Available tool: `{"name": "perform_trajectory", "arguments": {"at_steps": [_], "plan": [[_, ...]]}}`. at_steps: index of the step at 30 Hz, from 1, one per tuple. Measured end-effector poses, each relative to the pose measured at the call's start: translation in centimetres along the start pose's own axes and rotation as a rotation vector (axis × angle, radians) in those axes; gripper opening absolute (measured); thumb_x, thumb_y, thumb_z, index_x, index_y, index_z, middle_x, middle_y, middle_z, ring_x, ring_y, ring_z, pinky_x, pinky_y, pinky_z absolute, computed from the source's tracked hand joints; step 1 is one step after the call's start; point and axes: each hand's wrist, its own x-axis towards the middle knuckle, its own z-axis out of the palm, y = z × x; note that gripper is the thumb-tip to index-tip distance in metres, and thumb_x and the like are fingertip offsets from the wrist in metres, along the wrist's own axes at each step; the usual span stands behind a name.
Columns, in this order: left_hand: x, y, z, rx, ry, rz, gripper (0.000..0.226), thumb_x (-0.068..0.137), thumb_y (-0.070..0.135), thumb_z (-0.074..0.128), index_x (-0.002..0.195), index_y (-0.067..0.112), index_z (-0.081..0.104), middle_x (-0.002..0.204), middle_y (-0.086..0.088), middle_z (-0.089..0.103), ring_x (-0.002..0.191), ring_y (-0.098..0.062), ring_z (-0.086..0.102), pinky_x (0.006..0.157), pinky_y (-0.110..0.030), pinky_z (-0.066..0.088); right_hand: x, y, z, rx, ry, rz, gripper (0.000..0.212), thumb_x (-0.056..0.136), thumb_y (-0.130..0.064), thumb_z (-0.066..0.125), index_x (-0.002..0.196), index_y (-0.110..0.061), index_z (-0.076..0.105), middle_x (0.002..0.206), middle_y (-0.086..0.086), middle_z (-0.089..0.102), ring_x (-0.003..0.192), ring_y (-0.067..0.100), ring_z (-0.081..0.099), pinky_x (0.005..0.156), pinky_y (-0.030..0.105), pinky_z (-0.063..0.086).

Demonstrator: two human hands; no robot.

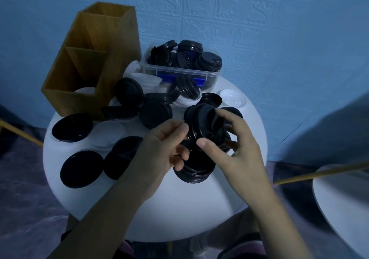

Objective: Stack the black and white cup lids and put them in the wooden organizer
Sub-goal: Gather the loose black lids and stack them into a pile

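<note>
Black lids (203, 119) in left hand (169, 145) and right hand (241, 145); markings seemingly illegible.

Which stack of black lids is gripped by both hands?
The tilted stack between the left hand and right hand; the flat stack below rests on the table.

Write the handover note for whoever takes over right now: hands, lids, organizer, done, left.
Hands: left hand and right hand both grip a black stack above the table.
Organizer: back left on the table; its front compartment shows something white, probably lids.
Bin: at the back, heaped with black lids.
Loose black lids and white lids lie scattered over the table.
Done: part of one black stack.
Left: stack the remaining lids, both colours, and load them into the organizer.
</note>
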Motion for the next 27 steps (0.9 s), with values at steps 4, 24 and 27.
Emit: {"name": "perform_trajectory", "arguments": {"at_steps": [4,24,27], "plan": [[0.5,0.0,-0.7,-0.139,0.003,-0.093,0.017,0.083,0.03,0.061,0.088,0.014,0.06,0.082,-0.004,0.055,0.045,-0.005,0.045,0.037,-0.015,0.033,0.4,-0.3,0.1,-0.167,-0.09,-0.073,0.081,0.08,-0.048,0.076,0.15,-0.035,0.039,0.15,-0.019,0.04,0.141,0.003,0.038,0.113,0.032,0.041],[2.1,1.4,0.2,-0.205,0.062,-0.037,0.032,0.108,0.014,0.043,0.079,0.015,0.057,0.062,0.002,0.051,0.037,-0.001,0.03,0.031,-0.014,0.024,2.4,-2.1,1.0,-0.026,-0.015,-0.02,0.054,0.081,-0.038,0.08,0.131,-0.042,0.06,0.109,-0.032,0.067,0.106,-0.001,0.067,0.094,0.03,0.053],[2.6,1.1,-0.8,-0.247,0.113,-0.052,0.031,0.108,0.013,0.041,0.079,0.014,0.052,0.052,0.007,0.045,0.036,0.0,0.027,0.031,-0.013,0.022,3.8,-2.0,-0.3,0.076,0.054,-0.015,0.047,0.078,-0.038,0.076,0.123,-0.046,0.063,0.106,-0.03,0.07,0.1,0.002,0.07,0.091,0.033,0.055]]}}
